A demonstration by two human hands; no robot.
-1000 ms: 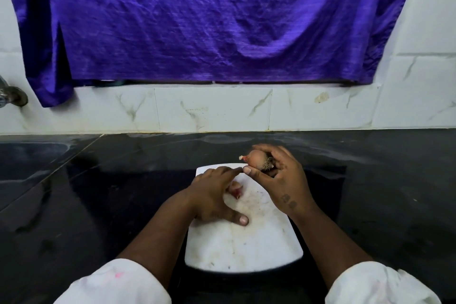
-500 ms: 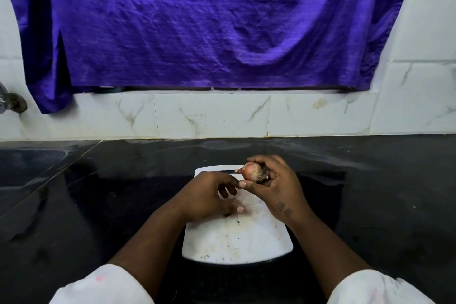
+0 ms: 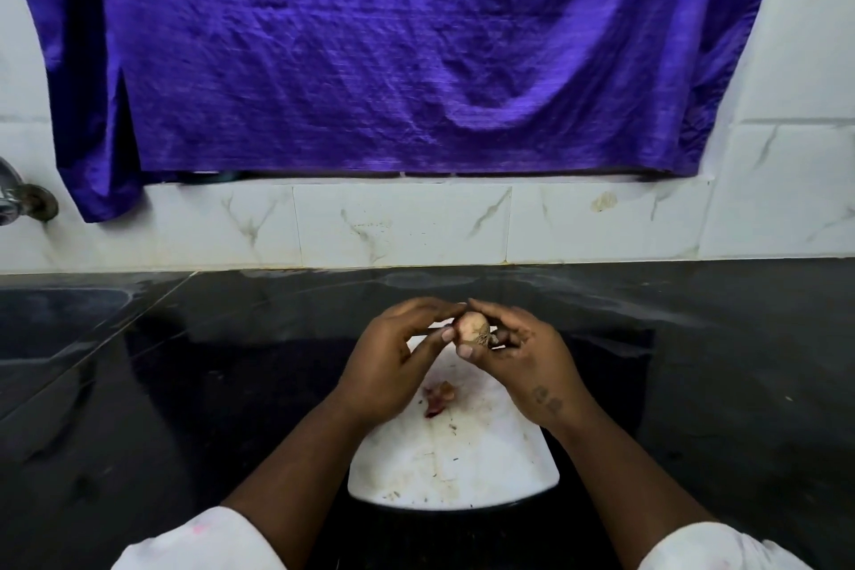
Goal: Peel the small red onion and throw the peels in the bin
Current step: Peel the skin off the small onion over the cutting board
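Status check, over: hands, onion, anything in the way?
Right hand grips onion above cutting board. Left hand pinches its tip. One peel scrap on board, nothing blocking.

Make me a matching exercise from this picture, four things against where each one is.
Things:
1 onion
2 peel scrap
3 purple cloth
4 tap

Places:
A hanging at the back
B lying on the white board
C held between left hand and right hand
D fixed at the far left edge

Pairs: 1-C, 2-B, 3-A, 4-D
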